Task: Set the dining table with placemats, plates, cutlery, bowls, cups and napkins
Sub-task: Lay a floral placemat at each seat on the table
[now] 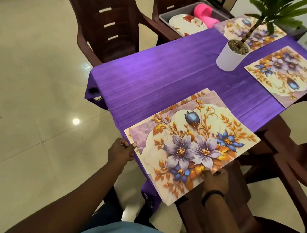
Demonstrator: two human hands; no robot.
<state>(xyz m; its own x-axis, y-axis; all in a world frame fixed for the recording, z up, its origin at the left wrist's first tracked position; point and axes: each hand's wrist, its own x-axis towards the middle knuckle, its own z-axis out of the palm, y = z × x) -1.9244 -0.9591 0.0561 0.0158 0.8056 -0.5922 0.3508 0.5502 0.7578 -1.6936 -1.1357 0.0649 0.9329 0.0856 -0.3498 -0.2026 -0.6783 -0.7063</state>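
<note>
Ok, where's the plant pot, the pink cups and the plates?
plant pot (229, 57), head view, on its white side wall.
pink cups (203, 11), head view, on the nearer cup's side.
plates (185, 24), head view, on the top plate's white face.

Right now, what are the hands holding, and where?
Both hold the stacked floral placemats: left hand pinches the left corner, right hand grips the near edge.

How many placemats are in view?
At least 4: two stacked in the hands, top mat over a lower mat; one right; one behind the plant. More may be hidden.
</note>
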